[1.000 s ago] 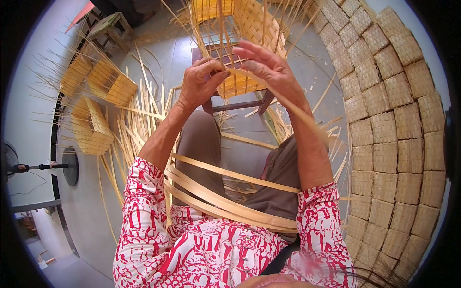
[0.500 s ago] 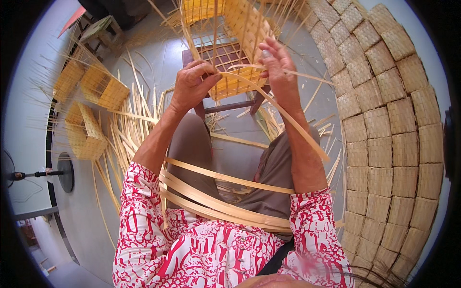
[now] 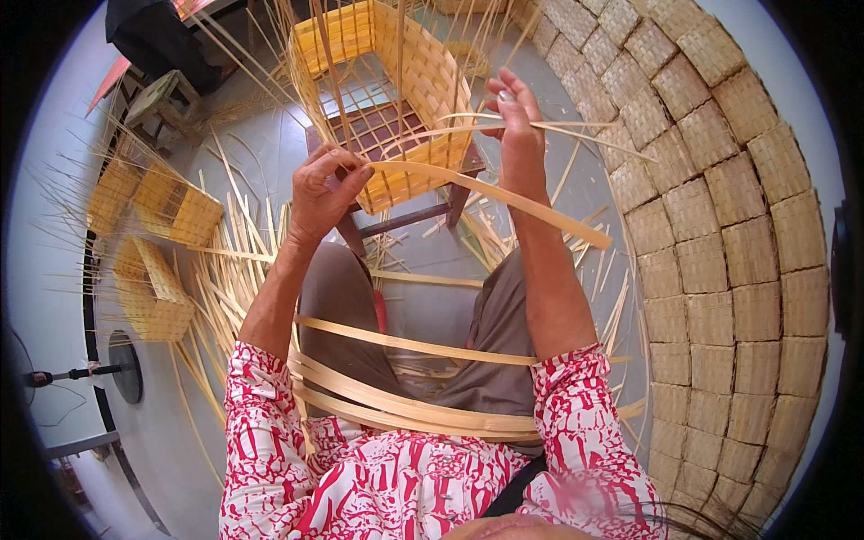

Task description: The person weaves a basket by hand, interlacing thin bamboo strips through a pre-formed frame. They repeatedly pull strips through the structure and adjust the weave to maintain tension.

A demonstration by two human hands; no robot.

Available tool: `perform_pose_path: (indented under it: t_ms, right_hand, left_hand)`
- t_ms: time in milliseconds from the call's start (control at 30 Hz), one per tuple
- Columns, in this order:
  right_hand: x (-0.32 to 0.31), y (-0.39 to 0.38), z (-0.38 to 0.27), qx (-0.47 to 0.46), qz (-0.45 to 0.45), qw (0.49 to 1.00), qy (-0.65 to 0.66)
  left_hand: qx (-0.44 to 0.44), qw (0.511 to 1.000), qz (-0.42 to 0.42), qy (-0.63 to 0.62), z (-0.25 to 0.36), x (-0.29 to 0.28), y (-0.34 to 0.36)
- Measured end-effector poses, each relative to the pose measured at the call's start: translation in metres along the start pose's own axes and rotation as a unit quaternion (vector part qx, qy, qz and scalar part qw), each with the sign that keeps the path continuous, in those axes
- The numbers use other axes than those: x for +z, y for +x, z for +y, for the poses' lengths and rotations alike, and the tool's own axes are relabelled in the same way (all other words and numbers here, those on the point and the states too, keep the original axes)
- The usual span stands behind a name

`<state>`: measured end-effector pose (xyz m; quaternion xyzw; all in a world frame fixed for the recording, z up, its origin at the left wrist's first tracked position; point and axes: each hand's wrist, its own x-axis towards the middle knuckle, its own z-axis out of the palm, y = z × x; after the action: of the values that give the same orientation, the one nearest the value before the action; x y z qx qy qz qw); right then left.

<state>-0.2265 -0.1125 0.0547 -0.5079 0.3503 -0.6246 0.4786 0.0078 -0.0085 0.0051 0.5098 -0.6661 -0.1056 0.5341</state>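
Observation:
A partly woven yellow bamboo basket (image 3: pixel 409 54) with long upright strands rests on a dark wooden stool (image 3: pixel 450 202). My left hand (image 3: pixel 328 189) is closed at its near left edge, thumb and forefinger pinching a wide pale strip (image 3: pixel 531 205) that arcs rightward across my right forearm. My right hand (image 3: pixel 513 117) is raised at the basket's right, loosely closed on thin pale strips (image 3: pixel 594 139) running from the basket; its upper fingers are partly raised. More long strips (image 3: pixel 405 342) lie across my lap.
Unfinished baskets (image 3: pixel 153 297) and loose strips (image 3: pixel 225 279) cover the floor at left, near a black stand base (image 3: pixel 126 378). A small wooden stool (image 3: pixel 157 103) stands upper left beside a person in dark clothes (image 3: pixel 162 45). Stacked woven squares (image 3: pixel 720 252) line the right.
My hands have moved apart, the right rising outward with thin strips in it, the left shifting down-left with the wide strip still pinched. The whole view has shifted slightly, showing more of the basket.

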Motion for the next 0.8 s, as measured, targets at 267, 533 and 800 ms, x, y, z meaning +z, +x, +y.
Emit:
perform_pose_path:
  t_ms: [267,533,800]
  right_hand:
    - [-0.018,0.01,0.008,-0.002,0.046,0.997,0.066]
    - [-0.02,-0.001,0.009,-0.047,0.036,0.998,0.017]
    - [-0.025,0.001,-0.016,-0.334,-0.082,0.924,-0.167]
  left_hand:
    - [-0.01,0.997,0.03,-0.066,-0.013,0.011,0.0]
    - [-0.037,0.996,0.079,-0.034,0.0,0.019,0.005]
    - [-0.069,0.99,-0.121,-0.035,-0.03,-0.031,0.03]
